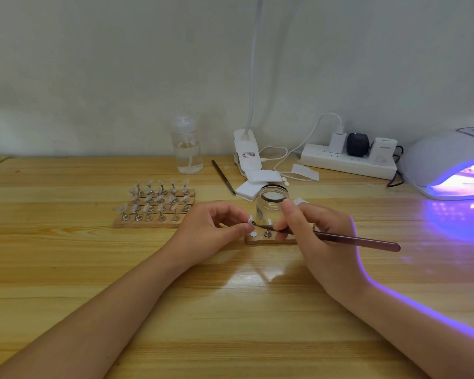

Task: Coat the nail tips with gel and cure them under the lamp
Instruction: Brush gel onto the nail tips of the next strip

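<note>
Brush (pixel 340 237) in right hand (pixel 315 236) touches left-hand (pixel 211 231) nail tip (pixel 249 219).

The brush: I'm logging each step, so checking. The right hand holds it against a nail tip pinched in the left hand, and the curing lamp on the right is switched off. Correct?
Not quite. The curing lamp is on, glowing violet in the head view. The rest stands: the right hand holds the brush against the nail tip pinched in the left hand.

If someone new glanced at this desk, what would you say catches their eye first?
Probably the curing lamp at the far right, glowing violet across the wooden table. Next, mid-table, the left hand pinches a nail tip while the right hand touches a brush to it. Left of them stands a rack of nail tips.
</note>
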`<action>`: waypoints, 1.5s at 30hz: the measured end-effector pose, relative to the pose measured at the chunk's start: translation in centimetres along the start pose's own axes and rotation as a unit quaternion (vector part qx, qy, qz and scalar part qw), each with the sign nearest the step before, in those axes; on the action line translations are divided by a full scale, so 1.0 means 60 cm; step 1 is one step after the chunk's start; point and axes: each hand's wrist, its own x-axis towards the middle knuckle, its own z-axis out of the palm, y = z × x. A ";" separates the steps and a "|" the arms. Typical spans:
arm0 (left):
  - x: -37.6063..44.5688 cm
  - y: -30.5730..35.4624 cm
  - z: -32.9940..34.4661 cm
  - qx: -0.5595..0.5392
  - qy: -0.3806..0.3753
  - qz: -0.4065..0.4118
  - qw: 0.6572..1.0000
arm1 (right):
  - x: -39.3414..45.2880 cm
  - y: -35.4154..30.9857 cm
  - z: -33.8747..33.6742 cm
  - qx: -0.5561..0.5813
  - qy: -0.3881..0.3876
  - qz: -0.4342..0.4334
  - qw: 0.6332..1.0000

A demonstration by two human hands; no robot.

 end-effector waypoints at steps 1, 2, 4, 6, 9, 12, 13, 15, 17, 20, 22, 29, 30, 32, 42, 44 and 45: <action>0.000 0.000 0.000 0.000 -0.002 0.000 1.000 | -0.001 -0.001 0.000 0.007 -0.004 -0.003 1.000; 0.000 0.000 0.000 -0.002 -0.003 0.001 1.000 | -0.002 -0.001 -0.001 0.012 -0.007 -0.007 1.000; 0.000 0.000 0.001 -0.004 -0.003 0.001 1.000 | -0.002 -0.001 -0.002 0.012 -0.006 -0.015 1.000; 0.000 0.000 0.001 -0.006 -0.003 0.002 1.000 | 0.000 0.000 -0.004 -0.004 0.004 -0.018 1.000; 0.000 -0.001 0.000 -0.005 -0.010 0.009 1.000 | 0.003 0.002 -0.003 -0.033 0.018 -0.009 0.999; 0.000 -0.001 0.000 -0.004 -0.017 0.015 1.000 | 0.004 0.003 -0.001 -0.056 0.025 0.000 0.998; 0.000 -0.001 0.000 -0.005 -0.018 0.015 1.000 | 0.004 0.003 0.000 -0.059 0.023 0.001 0.998; 0.001 -0.002 0.000 -0.005 -0.016 0.015 1.000 | 0.003 0.002 0.000 -0.062 0.018 0.002 0.998; 0.001 -0.003 0.000 -0.006 -0.013 0.015 1.000 | 0.003 0.001 0.001 -0.064 0.013 -0.003 0.998; 0.001 -0.004 0.000 -0.009 -0.012 0.016 1.000 | 0.002 0.000 0.000 -0.062 0.006 -0.016 0.998; 0.002 -0.005 -0.001 -0.006 -0.014 0.017 1.000 | 0.001 0.001 0.000 -0.063 -0.002 -0.032 0.998; 0.001 -0.004 -0.002 -0.008 -0.022 0.024 0.999 | -0.005 0.003 -0.001 -0.052 -0.004 -0.033 0.998; 0.001 -0.004 -0.002 -0.008 -0.023 0.023 0.999 | -0.004 0.003 -0.001 -0.047 0.003 -0.034 0.998; 0.001 -0.005 -0.002 -0.006 -0.021 0.023 0.999 | -0.002 0.002 -0.001 -0.043 0.013 -0.035 0.998; 0.001 -0.005 -0.002 0.007 -0.012 0.024 1.000 | 0.004 0.002 0.003 -0.072 0.013 -0.027 0.997; 0.002 -0.005 -0.001 0.002 -0.008 0.022 1.000 | 0.003 0.003 0.004 -0.071 0.009 -0.025 0.997; 0.002 -0.005 -0.001 0.000 -0.007 0.020 1.000 | 0.002 0.004 0.004 -0.069 0.007 -0.024 0.997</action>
